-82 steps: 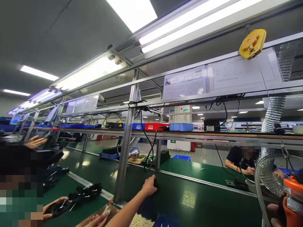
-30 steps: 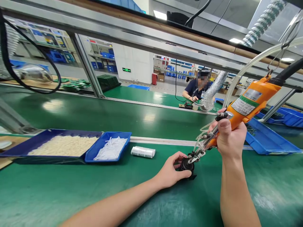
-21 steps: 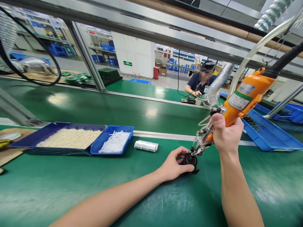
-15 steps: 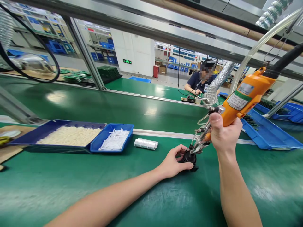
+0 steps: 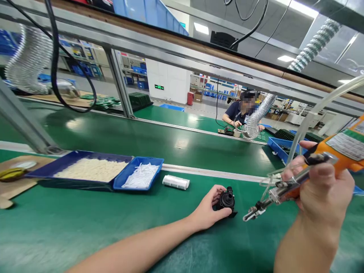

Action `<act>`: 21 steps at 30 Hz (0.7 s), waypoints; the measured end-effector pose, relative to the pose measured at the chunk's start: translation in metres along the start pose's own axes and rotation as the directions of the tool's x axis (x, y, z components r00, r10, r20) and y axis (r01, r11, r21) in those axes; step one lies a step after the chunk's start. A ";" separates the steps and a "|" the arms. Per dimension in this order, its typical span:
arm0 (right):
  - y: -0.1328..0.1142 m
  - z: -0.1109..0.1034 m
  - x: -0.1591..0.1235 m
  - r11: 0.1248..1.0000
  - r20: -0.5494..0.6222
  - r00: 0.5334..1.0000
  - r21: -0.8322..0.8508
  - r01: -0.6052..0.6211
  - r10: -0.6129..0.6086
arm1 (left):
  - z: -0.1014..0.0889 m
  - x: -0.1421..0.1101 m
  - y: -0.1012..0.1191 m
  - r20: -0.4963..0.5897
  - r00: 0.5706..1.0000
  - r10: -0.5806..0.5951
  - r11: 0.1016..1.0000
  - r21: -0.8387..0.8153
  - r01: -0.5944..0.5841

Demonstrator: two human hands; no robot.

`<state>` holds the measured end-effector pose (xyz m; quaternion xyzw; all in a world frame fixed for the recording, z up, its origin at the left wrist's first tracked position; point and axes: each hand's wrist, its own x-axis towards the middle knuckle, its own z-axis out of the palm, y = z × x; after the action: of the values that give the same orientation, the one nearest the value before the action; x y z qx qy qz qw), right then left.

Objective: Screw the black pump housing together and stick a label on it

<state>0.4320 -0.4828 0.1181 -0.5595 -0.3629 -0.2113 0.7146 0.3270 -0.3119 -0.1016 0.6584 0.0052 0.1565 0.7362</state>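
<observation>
My left hand [image 5: 209, 208] is closed around a small round black pump-like part [image 5: 227, 200] standing on the green bench, its short spout pointing to the far side. Thumb and fingers grip it from the left. In my right hand [image 5: 324, 185] is an orange electric screwdriver [image 5: 345, 146], with a slim metal nose and thin clear tubes. The tool is tilted, its tip [image 5: 250, 216] low over the bench, apart from the black part and to its right. The tool's rear end is cut off by the frame's right edge.
Left of my hands lie a rolled white packet [image 5: 175, 182], a blue tray [image 5: 116, 184] of white sticks and a dark blue tray [image 5: 42, 170] of cream pieces. A metal frame [image 5: 119, 83] spans the bench. Across it sits a co-worker [image 5: 237, 110]; a blue bin [image 5: 277, 149] stands right.
My right hand has swung the screwdriver off the black part, to the right and toward me, tilting it flatter. My left hand keeps its hold. The camera view has tipped upward slightly.
</observation>
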 end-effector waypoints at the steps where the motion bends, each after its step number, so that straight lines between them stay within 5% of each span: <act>1: -0.005 0.004 -0.004 0.998 0.044 0.999 0.054 -0.029 0.027 | 0.001 0.000 0.000 -0.004 1.000 0.000 1.000 0.006 0.000; 4: -0.011 0.023 -0.015 0.966 0.138 0.987 0.232 -0.110 0.080 | 0.005 0.001 0.000 0.000 1.000 0.008 1.000 0.006 -0.008; 10: -0.002 0.060 -0.027 0.940 0.089 0.994 0.329 -0.094 0.069 | 0.010 0.000 0.009 -0.026 1.000 0.004 1.000 0.024 -0.003; 21: 0.011 0.062 -0.022 0.943 0.117 0.991 0.318 -0.096 0.061 | 0.009 0.000 0.016 -0.007 1.000 0.009 1.000 -0.012 -0.009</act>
<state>0.4077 -0.4231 0.1011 -0.4592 -0.4072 -0.0903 0.7843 0.3254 -0.3191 -0.0853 0.6534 0.0040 0.1622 0.7394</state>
